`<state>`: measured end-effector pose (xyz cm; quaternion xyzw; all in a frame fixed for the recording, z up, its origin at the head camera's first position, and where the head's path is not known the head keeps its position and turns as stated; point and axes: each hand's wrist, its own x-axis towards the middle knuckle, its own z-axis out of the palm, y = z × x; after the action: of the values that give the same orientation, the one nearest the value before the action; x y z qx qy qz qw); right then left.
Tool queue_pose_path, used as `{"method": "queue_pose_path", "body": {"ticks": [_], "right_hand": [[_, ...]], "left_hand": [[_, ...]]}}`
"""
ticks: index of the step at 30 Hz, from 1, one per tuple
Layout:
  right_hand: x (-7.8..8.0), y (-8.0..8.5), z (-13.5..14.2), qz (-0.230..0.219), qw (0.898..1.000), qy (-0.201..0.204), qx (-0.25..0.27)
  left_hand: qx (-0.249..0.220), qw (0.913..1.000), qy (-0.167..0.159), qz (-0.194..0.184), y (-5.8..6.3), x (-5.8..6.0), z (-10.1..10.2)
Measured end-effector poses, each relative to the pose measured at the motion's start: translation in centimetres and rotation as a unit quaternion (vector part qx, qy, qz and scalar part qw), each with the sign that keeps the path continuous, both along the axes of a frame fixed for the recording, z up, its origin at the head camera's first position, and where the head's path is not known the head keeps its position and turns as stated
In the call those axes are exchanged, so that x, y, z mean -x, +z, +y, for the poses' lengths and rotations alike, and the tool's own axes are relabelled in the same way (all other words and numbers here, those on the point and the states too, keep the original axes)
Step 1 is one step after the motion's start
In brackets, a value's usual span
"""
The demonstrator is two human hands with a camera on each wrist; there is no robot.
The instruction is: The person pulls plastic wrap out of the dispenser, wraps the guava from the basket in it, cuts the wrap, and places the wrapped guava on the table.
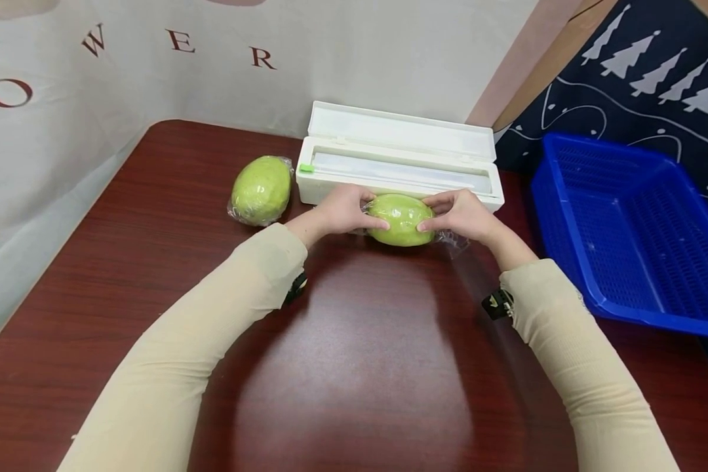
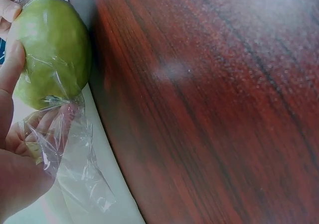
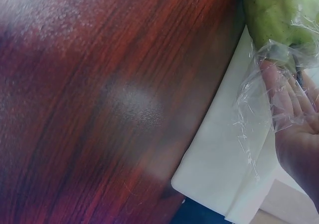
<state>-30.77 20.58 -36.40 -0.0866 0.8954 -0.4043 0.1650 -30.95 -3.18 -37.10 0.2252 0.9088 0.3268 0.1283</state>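
Just in front of the white box (image 1: pixel 315 192): you hold a green fruit (image 1: pixel 401 216) with both hands, its long side parallel to the box and its skin shiny under clear film (image 2: pixel 87 169).
Left hand: at the fruit's left end, your left hand (image 1: pixel 343 208) grips it between thumb and fingers, the thumb on the side away from the box.
Right hand: at the opposite end, your right hand (image 1: pixel 465 215) mirrors that grip, thumb pressed to the fruit, fingers on the side toward the box.
Film ends: loose, crinkled film trails from both ends of the fruit, in front of the box and by your palms.
Box: its lid (image 1: pixel 401 133) stands tipped back behind it; a green tab (image 1: pixel 307 168) sits at the left of its rim.
Second fruit: to the left of the box, another wrapped fruit (image 1: pixel 261 190) rests on the dark red table (image 1: pixel 354 380).
Basket: to the right of the box, a blue basket (image 1: pixel 577 252) shows its slotted walls.
Backdrop: behind the box hangs a pale cloth (image 1: pixel 212 85) bearing the letters O, W, E and R.
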Motion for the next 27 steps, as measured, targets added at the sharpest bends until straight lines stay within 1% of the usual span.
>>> {"method": "queue_pose_path", "body": {"ticks": [9, 20, 27], "right_hand": [[0.23, -0.02, 0.14, -0.020, 1.000, 0.009, -0.006], [0.14, -0.16, 0.24, -0.026, 1.000, 0.004, 0.015], [0.03, -0.34, 0.25, -0.019, 1.000, 0.004, 0.013]], "left_hand": [[0.008, 0.9999, 0.000, -0.014, 0.23, 0.23, -0.16], [-0.024, 0.9993, 0.005, -0.028, -0.06, 0.22, -0.20], [-0.016, 0.9998, -0.001, -0.015, -0.26, 0.23, -0.22]]}}
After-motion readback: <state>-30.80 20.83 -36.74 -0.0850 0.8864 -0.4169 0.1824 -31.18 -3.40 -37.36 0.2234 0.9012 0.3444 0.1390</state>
